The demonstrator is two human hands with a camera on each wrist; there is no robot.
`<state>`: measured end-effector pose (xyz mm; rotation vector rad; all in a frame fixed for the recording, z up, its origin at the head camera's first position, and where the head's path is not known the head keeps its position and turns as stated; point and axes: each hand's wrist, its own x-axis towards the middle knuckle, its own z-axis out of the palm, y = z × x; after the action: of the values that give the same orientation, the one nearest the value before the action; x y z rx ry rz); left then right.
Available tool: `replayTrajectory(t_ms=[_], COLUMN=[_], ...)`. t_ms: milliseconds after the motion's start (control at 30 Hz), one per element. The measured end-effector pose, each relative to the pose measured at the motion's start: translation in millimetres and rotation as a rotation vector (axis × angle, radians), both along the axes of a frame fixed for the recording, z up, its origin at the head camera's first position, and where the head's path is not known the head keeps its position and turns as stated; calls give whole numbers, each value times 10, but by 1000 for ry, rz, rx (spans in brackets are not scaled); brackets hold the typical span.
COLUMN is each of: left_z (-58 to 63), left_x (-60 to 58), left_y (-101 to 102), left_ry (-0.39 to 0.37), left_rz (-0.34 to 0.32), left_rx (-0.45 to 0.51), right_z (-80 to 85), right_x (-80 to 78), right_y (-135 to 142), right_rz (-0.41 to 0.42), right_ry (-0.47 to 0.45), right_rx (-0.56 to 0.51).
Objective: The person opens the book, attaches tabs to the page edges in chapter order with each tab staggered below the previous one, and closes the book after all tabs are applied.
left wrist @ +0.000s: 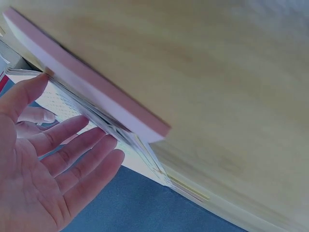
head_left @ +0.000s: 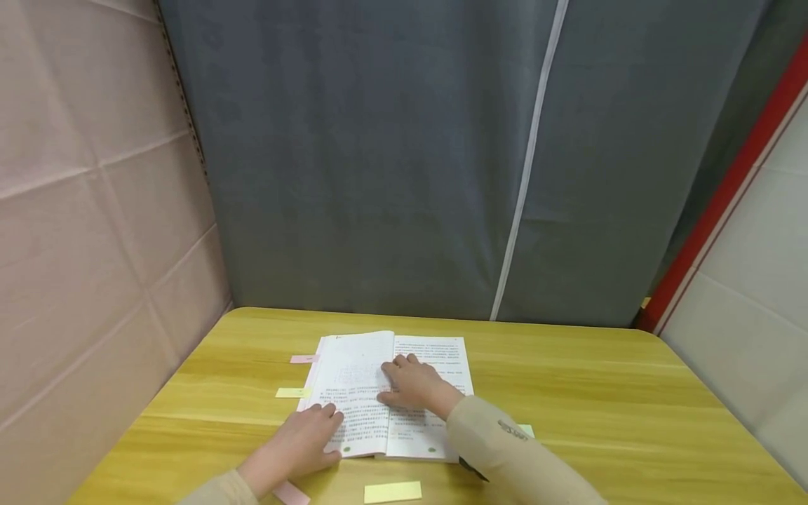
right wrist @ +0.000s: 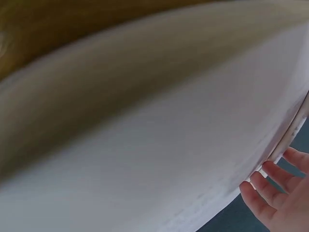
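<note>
A book (head_left: 360,358) lies spread at a page opening on the wooden table, with printed text on both pages. My right hand (head_left: 416,384) rests on it, fingertips at the gutter between the pages. In the right wrist view, the fingers (right wrist: 270,191) reach over the page near the fold. My left hand (head_left: 306,438) touches the lower left corner of the left page, its fingers loosely extended. A pink sticky note pad (left wrist: 87,79) lies beside it in the left wrist view, partly under the wrist in the head view. Neither hand grips anything.
A yellow sticky note pad (head_left: 393,492) lies near the front edge. Pink (head_left: 304,359) and yellow tabs (head_left: 292,393) stick out at the book's left side. A green note (head_left: 527,430) and a dark object (head_left: 472,468) show partly past my right sleeve. A grey curtain (head_left: 379,175) hangs behind.
</note>
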<state>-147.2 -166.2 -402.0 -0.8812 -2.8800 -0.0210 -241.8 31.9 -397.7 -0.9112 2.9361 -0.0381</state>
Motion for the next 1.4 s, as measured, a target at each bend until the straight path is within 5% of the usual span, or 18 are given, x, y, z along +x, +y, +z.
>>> replayTrajectory(t_ms=[333, 1400], left_z=[3, -25], left_x=[15, 11], left_y=[-1, 0], left_ry=[2, 31], left_rz=[8, 3], left_rx=[2, 10], right_z=[3, -22], right_x=[164, 345], right_y=[61, 131], right_rz=[69, 179], right_ry=[17, 95], right_rx=[-10, 12])
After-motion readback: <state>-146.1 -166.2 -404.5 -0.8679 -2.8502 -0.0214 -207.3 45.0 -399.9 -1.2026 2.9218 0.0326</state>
